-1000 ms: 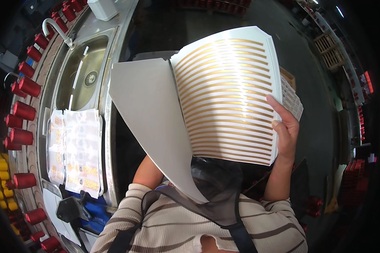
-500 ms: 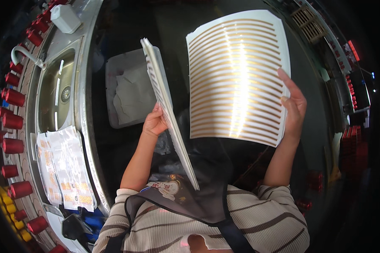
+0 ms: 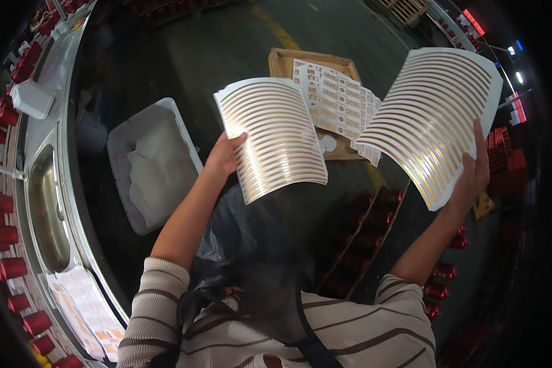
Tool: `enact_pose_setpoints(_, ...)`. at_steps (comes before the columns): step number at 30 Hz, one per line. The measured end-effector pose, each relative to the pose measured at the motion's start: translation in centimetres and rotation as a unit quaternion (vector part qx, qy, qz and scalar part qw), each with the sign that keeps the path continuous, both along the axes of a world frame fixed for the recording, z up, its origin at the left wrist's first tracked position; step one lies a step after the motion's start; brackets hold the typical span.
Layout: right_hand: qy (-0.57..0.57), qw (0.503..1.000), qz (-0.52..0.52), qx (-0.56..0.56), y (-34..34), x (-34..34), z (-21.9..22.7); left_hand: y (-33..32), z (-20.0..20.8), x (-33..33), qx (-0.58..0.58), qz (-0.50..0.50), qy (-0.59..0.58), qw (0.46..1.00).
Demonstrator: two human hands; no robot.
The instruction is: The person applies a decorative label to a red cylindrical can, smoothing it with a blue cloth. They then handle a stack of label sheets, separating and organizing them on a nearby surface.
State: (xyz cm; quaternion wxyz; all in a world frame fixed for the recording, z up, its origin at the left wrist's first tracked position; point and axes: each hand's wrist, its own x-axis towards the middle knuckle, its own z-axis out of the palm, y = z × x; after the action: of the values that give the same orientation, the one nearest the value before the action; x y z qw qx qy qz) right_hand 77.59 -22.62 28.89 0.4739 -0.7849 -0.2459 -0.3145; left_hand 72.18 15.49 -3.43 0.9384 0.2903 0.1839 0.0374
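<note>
My left hand (image 3: 224,153) grips the left edge of a white sheet stack with gold stripes (image 3: 273,135), thumb on its striped face. My right hand (image 3: 477,168) holds a second gold-striped sheet stack (image 3: 432,116) by its right edge. Both stacks are curved, striped side toward me, and held apart in the air. Beyond them is a wooden tray (image 3: 283,59) with printed label sheets (image 3: 340,101) in it. The right-hand stack covers part of those sheets.
A white plastic bin (image 3: 118,153) with pale paper inside stands at the left. Along the left runs a steel counter with a sink (image 3: 48,214), a white jug (image 3: 32,99), printed sheets (image 3: 86,310) and a row of red caps (image 3: 12,268). More red pieces (image 3: 368,239) stand at lower right.
My view has swung right, bringing the wooden tray into sight. The left stack has turned from edge-on to show its striped face. The right stack has moved right and tilted.
</note>
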Motion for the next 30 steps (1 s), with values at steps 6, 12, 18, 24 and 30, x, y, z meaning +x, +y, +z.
enact_pose_setpoints(6,0.009,0.999,-0.01,0.047,-2.0,1.0,-3.1,-4.1,2.5,9.1,0.038,-0.055,0.052,0.996)
enact_pose_setpoints(12,0.147,0.967,0.059,0.2,-1.1,0.8,-6.5,-4.9,2.2,12.2,0.049,-0.054,0.087,0.994)
enact_pose_setpoints(18,0.2,0.942,0.111,0.244,4.1,0.8,-10.0,-7.0,-4.4,16.5,0.446,-0.053,0.194,0.872)
enact_pose_setpoints(24,0.291,0.916,0.177,0.213,6.2,-0.3,-13.3,-5.5,-2.0,11.0,0.5,-0.066,0.16,0.849)
enact_pose_setpoints(30,0.384,0.844,0.282,0.247,12.5,-5.3,-14.4,-3.1,2.4,-1.5,0.197,-0.189,0.098,0.957)
